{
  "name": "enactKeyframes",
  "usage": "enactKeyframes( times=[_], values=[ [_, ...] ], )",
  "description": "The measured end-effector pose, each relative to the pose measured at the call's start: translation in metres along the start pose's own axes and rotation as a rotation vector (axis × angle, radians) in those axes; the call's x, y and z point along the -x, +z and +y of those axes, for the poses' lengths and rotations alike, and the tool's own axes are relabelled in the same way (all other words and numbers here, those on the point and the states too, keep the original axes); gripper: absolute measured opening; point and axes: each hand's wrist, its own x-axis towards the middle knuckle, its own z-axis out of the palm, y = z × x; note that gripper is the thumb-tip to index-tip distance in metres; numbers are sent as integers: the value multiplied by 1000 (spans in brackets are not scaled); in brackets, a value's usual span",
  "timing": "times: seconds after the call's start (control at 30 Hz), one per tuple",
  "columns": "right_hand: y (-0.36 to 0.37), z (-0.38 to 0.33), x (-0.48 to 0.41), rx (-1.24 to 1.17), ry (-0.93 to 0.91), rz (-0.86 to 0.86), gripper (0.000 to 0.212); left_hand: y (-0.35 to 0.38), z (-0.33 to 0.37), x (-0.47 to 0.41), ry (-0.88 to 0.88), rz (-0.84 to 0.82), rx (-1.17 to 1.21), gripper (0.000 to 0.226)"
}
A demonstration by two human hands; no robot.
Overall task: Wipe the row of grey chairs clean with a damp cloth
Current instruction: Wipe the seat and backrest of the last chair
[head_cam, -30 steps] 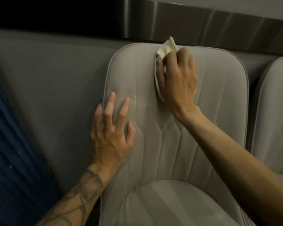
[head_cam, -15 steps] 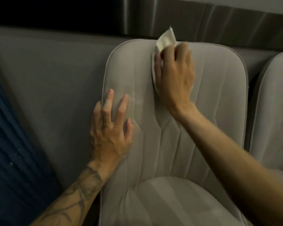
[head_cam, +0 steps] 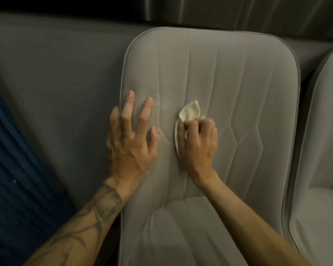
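Observation:
A grey padded chair (head_cam: 238, 83) with stitched vertical seams fills the middle of the view. My right hand (head_cam: 197, 144) grips a white cloth (head_cam: 190, 112) and holds it against the middle of the chair's backrest; a corner of the cloth sticks up above the knuckles. My left hand (head_cam: 130, 139) rests flat with spread fingers on the left side of the backrest, close beside the right hand. A faint damp streak (head_cam: 159, 102) shows along a seam near the left fingertips.
A second grey chair (head_cam: 327, 150) stands at the right, close against the first. Behind the chairs runs a grey wall panel (head_cam: 56, 73) with a dark metal strip (head_cam: 238, 10) above. A dark blue ribbed surface (head_cam: 13, 179) lies at the left.
My right hand has drawn the cloth down from the top edge of the backrest to its middle. The left hand stays in place on the left side.

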Motion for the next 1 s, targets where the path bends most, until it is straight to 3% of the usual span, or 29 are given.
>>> enactKeyframes(
  times=[0.1,0.2,0.27,0.43,0.5,0.6,0.67,0.77,0.87,0.93,1.0],
  values=[
    [-20,4,94,-42,-125,-307,20,-2,1,0,-10,-1,11,61],
    [-39,20,142,-28,-449,-557,24,-4,1,-1,-6,-14,14,59],
    [-38,21,118,-41,-488,-574,22,-5,1,-1,1,-9,14,58],
    [-23,15,70,-95,-70,-319,19,-4,2,-1,-5,-1,14,59],
    [-28,5,102,-98,-118,-441,19,-4,1,-2,-1,-1,24,60],
    [-38,12,134,-86,-455,-606,20,-5,2,-1,-3,-2,30,61],
    [-34,20,101,-88,-501,-555,22,-5,2,-2,-13,-5,40,60],
    [-18,10,5,-66,-243,-263,20,-4,2,-2,-4,5,47,59],
    [-3,-17,-81,-9,-98,-55,25,-4,2,-2,2,8,50,60],
    [1,-32,-96,-23,-43,-3,27,-4,2,-2,6,17,56,60],
    [-5,-40,-71,-91,-128,-74,28,-5,1,-3,18,36,95,59]
  ],
)
